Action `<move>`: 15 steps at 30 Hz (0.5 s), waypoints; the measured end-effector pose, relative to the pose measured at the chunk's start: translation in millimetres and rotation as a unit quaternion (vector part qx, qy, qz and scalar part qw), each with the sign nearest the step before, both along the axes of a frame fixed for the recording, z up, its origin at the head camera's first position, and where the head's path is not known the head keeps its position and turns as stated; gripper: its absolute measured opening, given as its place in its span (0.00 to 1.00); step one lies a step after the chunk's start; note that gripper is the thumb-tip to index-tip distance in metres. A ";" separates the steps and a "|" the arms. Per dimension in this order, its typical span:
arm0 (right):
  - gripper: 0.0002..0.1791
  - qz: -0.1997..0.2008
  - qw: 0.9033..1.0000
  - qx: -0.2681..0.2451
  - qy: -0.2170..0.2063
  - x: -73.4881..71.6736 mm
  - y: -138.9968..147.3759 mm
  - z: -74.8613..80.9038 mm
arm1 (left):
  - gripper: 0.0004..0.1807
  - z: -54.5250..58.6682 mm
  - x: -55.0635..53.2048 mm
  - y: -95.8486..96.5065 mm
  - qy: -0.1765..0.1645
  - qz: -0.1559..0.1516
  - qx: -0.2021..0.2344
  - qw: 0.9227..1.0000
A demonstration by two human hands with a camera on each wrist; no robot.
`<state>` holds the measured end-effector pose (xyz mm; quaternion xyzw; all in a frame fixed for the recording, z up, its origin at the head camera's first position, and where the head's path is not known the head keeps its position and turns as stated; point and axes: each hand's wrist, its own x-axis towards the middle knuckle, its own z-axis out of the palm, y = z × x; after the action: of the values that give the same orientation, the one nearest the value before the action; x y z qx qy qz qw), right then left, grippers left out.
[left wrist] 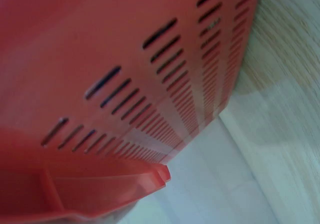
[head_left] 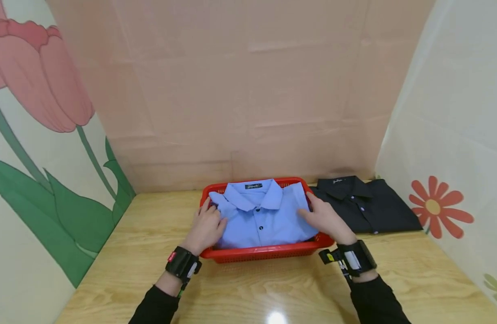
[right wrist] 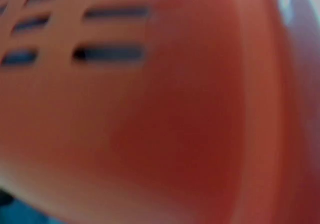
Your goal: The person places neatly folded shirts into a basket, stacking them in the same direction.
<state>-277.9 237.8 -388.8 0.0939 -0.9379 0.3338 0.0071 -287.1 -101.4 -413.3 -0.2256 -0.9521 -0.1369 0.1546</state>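
Red slotted basket up close, rim at lower left, wood-grain tabletop at right, pale surface below

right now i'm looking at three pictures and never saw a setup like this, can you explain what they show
There is no robot: these are a person's bare left hand and right hand, with black bands on the wrists. The wide picture comes from a camera on the head, looking forward and down. The other two come from cameras on the wrists; both show the slotted wall of a red plastic basket up close, the right one blurred.

The basket stands on a wood-grain table with a folded light blue collared shirt in it. A folded black collared shirt lies to its right.

The hands are at the basket's two ends; whether they grip it or only touch it, I cannot tell.
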 end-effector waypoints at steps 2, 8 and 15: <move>0.34 -0.014 0.999 0.037 0.037 1.7 -0.5 1.7 | 0.19 0.3 -0.7 -2.2 -0.003 0.022 0.003 1.000; 0.33 -0.023 0.991 0.108 0.073 3.3 -2.8 4.6 | 0.26 3.0 -3.3 -8.0 -0.017 0.079 0.030 0.996; 0.32 -0.007 0.980 0.170 0.102 1.5 -9.7 2.3 | 0.36 4.0 -2.2 -7.3 -0.001 0.073 0.027 0.997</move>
<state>-276.4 228.1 -386.5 0.1210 -0.9758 0.1584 0.0893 -289.3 -108.7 -409.3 -0.1516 -0.9620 -0.1513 0.1696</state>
